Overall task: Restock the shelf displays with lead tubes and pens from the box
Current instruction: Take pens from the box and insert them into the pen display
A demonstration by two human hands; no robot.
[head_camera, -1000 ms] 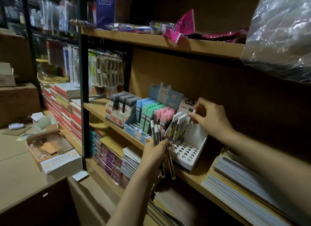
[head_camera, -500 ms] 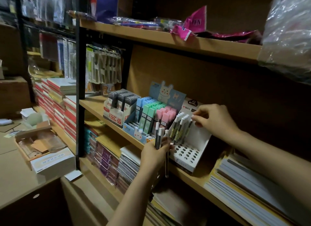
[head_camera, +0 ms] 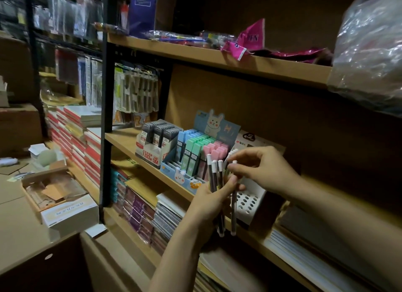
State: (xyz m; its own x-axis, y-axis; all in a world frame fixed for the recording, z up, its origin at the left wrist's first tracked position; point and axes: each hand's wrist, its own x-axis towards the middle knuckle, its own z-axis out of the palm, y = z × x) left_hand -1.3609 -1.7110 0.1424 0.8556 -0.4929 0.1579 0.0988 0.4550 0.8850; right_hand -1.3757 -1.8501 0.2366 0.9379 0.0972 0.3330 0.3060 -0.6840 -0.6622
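Cardboard fills the near left: a flat brown counter (head_camera: 19,230) at about eight o'clock, with an open box (head_camera: 58,196) of stock lying on it, well apart from your hands. Closer to centre, your left hand (head_camera: 214,199) is clenched round a small bundle of dark pens (head_camera: 215,178) with white caps, held upright in front of the wooden shelf (head_camera: 152,169). Your right hand (head_camera: 261,169) comes in from four o'clock and pinches one pen (head_camera: 233,204) of that bundle near its top; that pen hangs lower than the others. Just behind both hands, at about three o'clock from the bundle, the white pen display (head_camera: 250,202) with round holes sits on the shelf, a few white-capped pens showing above your right fingers. To its left, at ten o'clock, stand the pastel lead tubes (head_camera: 200,150) in blue, green and pink, then the grey lead tubes (head_camera: 158,135) in their carton. Farthest up, at twelve o'clock, the upper shelf (head_camera: 217,58) carries pink packets (head_camera: 250,39).
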